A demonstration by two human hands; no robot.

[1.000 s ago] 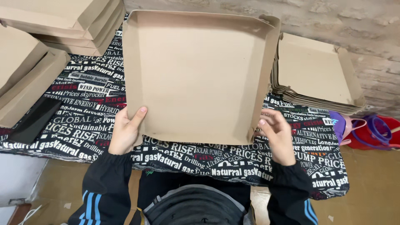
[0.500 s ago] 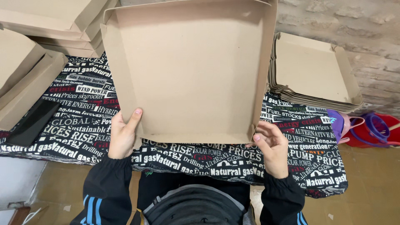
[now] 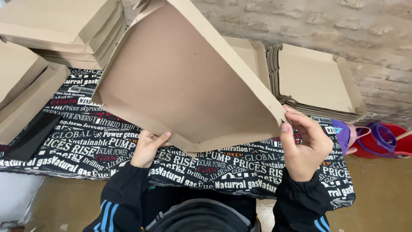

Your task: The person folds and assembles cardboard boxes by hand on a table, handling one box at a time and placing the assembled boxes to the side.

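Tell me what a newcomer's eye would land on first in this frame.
The big brown cardboard tray, tilted up at centre, held by the left hand at its lower edge and the right hand at its right corner. Under it, the black tablecloth covered in bold print; a stack of flat trays sits at the right by the brick wall.

Box stacks [image 3: 60, 30] left, tray stack [image 3: 317, 81] right; gap btwn.
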